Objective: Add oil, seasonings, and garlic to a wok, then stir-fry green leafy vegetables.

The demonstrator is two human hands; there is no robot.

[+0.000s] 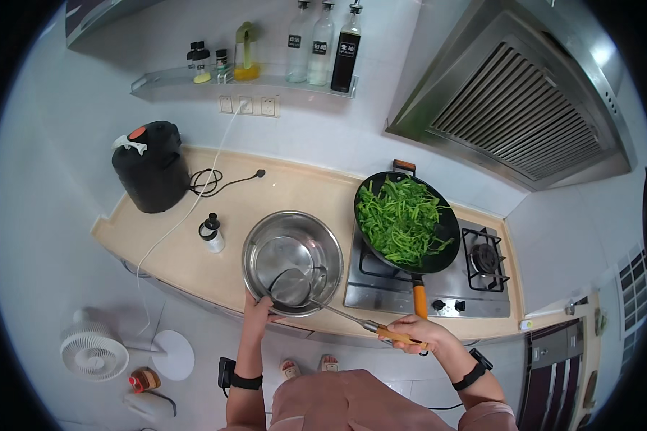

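Note:
My left hand (258, 311) grips the near-left rim of a stainless steel basin (323, 226), which rests at the counter's front edge. The wooden handle of a ladle or skimmer (380, 328) is in my right hand (412, 333). Its round metal head lies inside the basin, near the front wall; whether it is solid or mesh I cannot tell. Some shine at the basin's bottom may be water. To the right, a black wok (453, 253) full of chopped leafy greens (404, 221) sits over the left burner, its orange handle (420, 299) pointing towards me, close behind my right hand.
Left on the counter (296, 178) stand a dark bottle with a white container (213, 237) and a black appliance (156, 172). A white cord (183, 215) crosses the worktop. The right burner (485, 258) is bare. A range hood (517, 108) overhangs the stove; a fan (94, 355) is on the floor.

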